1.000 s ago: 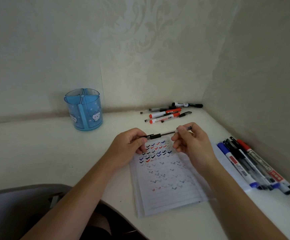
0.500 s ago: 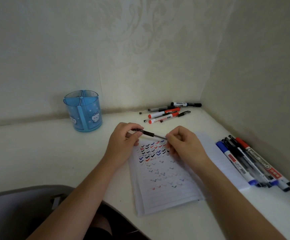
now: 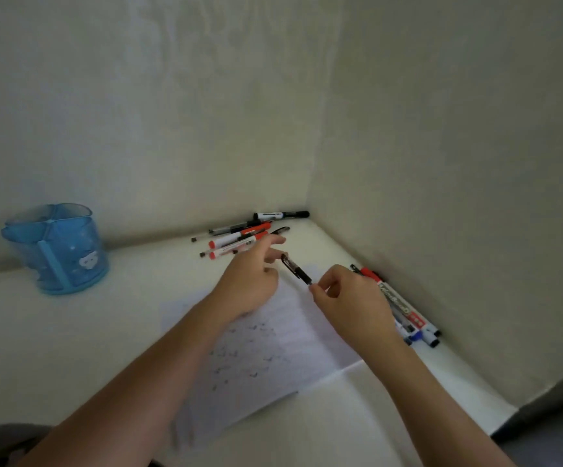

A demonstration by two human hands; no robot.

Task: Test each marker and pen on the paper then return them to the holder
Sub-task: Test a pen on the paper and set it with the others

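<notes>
My right hand (image 3: 350, 301) pinches the lower end of a black capped pen (image 3: 296, 272), which slants up and left above the top edge of the lined paper (image 3: 266, 348). That paper carries several small check marks. My left hand (image 3: 249, 281) is stretched forward with its fingers loosely extended. One fingertip is right beside the pen's cap, and another reaches the near edge of the back pile of pens and markers (image 3: 239, 235). The blue partitioned holder (image 3: 57, 251) stands at the far left with nothing visible inside.
A second row of markers and pens (image 3: 404, 308) lies along the right wall, partly hidden behind my right hand. Walls close off the desk at the back and right. The desk's right end drops off near the lower right corner.
My left hand has let go of the pen and stretched toward the back pile. My right hand now holds the pen alone. The view has swung to the right.
</notes>
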